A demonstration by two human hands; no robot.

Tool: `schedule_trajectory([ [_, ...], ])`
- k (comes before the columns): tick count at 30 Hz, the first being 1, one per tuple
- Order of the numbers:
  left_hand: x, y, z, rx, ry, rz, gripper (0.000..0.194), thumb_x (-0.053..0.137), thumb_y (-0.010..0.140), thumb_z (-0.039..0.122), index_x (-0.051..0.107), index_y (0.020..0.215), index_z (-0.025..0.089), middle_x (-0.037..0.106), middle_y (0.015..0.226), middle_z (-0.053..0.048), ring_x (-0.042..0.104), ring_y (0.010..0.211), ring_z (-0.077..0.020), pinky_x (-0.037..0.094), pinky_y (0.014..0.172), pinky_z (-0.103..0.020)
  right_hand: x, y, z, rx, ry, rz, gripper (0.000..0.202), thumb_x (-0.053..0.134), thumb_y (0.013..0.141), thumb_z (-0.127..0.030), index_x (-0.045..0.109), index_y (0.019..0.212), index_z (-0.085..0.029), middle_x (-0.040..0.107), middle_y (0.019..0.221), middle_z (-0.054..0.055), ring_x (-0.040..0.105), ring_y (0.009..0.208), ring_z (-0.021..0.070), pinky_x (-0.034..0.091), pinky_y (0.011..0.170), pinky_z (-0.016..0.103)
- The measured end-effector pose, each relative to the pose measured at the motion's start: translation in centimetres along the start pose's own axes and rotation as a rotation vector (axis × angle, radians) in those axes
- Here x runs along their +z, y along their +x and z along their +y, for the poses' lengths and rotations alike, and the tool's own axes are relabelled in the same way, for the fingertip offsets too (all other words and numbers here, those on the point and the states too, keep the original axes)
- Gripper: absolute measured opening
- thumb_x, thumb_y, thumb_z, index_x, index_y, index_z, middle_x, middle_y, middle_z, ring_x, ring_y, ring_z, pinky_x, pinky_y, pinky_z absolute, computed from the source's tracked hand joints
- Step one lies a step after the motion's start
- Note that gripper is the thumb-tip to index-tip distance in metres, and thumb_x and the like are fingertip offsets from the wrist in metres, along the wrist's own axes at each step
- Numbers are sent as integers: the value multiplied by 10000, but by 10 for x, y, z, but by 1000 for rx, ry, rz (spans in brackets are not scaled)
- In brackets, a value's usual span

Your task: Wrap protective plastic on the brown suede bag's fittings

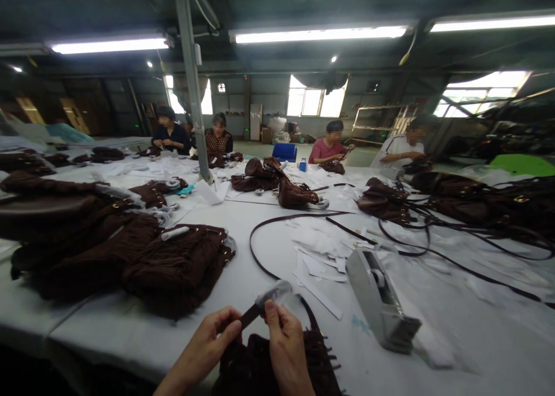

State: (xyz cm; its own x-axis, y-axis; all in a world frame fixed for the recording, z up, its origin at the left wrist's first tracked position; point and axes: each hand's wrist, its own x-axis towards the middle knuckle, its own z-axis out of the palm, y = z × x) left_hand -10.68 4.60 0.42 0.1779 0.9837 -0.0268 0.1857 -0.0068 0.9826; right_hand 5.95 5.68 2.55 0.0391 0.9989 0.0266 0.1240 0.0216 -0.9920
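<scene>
My left hand (212, 338) pinches a dark brown strap (250, 315) between thumb and fingers. My right hand (286, 341) is closed on the same strap farther up, where a whitish, see-through wrapping (277, 293) covers it. Below both hands lies a dark brown fringed bag (321, 355) at the near table edge, partly hidden by them. From the wrapped part, a long strap (255, 234) curves away over the white table. A grey tape dispenser (381, 303) stands to the right of my right hand.
Brown bags (177, 263) are heaped at left, with more bags (477, 199) and loose straps at right. Paper scraps (318, 269) lie mid-table. A metal post (193, 84) rises from the table. Several people (332, 147) sit along the far side.
</scene>
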Motion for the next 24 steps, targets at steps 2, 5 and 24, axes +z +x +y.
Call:
schedule_trajectory([
  [2, 3, -1, -10, -47, -93, 53, 332, 587, 839, 493, 611, 823, 162, 601, 606, 3, 550, 590, -144, 409, 540, -214, 4, 0, 2, 11, -53, -20, 471, 398, 875, -602, 506, 661, -196, 536, 653, 12, 503, 673, 187, 388, 625, 282],
  [5, 16, -3, -17, -48, -136, 157, 330, 604, 827, 492, 595, 811, 163, 550, 562, 29, 521, 536, -125, 391, 504, -202, 12, -3, 9, 8, -133, -26, 474, 367, 881, -600, 474, 636, -209, 513, 624, 7, 472, 621, 175, 353, 583, 285],
  [24, 32, -6, -24, -43, -515, 446, 388, 719, 731, 504, 634, 860, 149, 640, 674, -6, 589, 636, -149, 484, 613, -228, 32, -14, 25, -123, -130, -164, 410, 495, 885, -536, 652, 751, -182, 631, 689, 34, 558, 644, 172, 407, 607, 255],
])
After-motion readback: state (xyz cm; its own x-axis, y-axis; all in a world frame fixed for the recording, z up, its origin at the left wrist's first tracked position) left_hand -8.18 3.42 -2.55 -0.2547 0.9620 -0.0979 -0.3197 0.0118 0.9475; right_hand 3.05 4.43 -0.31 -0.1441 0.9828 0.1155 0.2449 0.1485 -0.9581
